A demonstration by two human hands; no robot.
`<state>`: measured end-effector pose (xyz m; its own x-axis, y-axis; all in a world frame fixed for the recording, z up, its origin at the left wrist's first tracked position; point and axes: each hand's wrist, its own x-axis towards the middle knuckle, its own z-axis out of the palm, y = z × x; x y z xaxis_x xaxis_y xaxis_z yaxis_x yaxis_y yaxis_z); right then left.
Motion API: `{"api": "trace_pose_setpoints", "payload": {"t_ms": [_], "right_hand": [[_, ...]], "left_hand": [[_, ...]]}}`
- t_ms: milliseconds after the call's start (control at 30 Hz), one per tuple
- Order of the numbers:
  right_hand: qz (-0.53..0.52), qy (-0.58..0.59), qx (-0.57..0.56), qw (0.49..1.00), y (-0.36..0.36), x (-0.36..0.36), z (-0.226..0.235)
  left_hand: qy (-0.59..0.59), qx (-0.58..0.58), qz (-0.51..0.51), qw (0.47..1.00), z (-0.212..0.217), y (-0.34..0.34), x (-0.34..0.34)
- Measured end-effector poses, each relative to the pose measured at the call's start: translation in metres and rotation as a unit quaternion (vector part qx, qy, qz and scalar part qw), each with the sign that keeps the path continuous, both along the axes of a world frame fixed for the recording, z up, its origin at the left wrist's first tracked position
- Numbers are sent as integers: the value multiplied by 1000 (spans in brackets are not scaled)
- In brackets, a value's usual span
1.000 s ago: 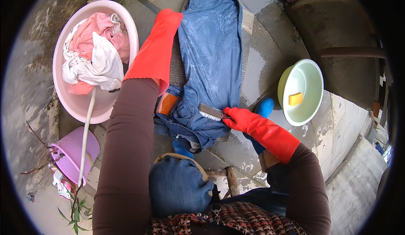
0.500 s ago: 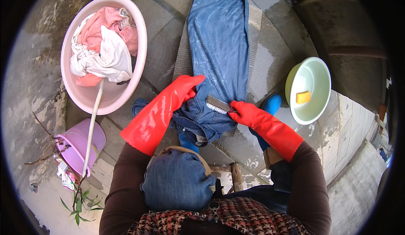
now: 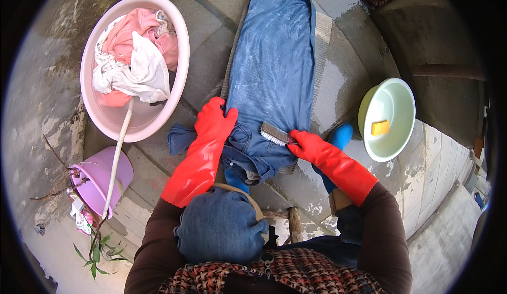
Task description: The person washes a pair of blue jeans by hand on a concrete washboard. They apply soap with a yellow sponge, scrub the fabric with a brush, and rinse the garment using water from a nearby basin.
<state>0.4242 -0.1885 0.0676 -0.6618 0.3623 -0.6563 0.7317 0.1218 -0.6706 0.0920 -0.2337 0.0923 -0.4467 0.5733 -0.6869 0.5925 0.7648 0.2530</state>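
A pair of wet blue jeans lies lengthwise over a ribbed grey board, bunched up at the near end. My left hand, in a long red rubber glove, is closed at the left edge of the jeans, with the denim between thumb and fingers. My right hand, gloved the same way, grips the handle of a scrubbing brush. The brush rests on the jeans near the waist part, its white bristles showing along the near side. Pale streaks mark the denim.
At the left stands a pink basin with pink and white clothes; a pale stick leans there. Below it a purple bucket lies tipped. A light green basin holding a yellow soap bar is at the right, near my blue shoe.
My left hand has moved left from the middle of the jeans to their left edge. The jeans lie flatter and wider. My right hand and the brush have hardly moved.
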Motion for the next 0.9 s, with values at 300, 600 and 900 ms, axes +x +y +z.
{"api": "trace_pose_setpoints", "payload": {"t_ms": [300, 600, 900], "right_hand": [[-60, -22, -99, 993, 42, -75, 32], [-68, -65, 287, 953, 241, -201, -49], [141, -143, -12, 980, 52, -135, -27]], "left_hand": [[26, 485, -218, 846, -20, -56, 35], [12, 436, -230, 870, -30, -58, 29], [-32, 439, -205, 874, -33, -61, 24]]}}
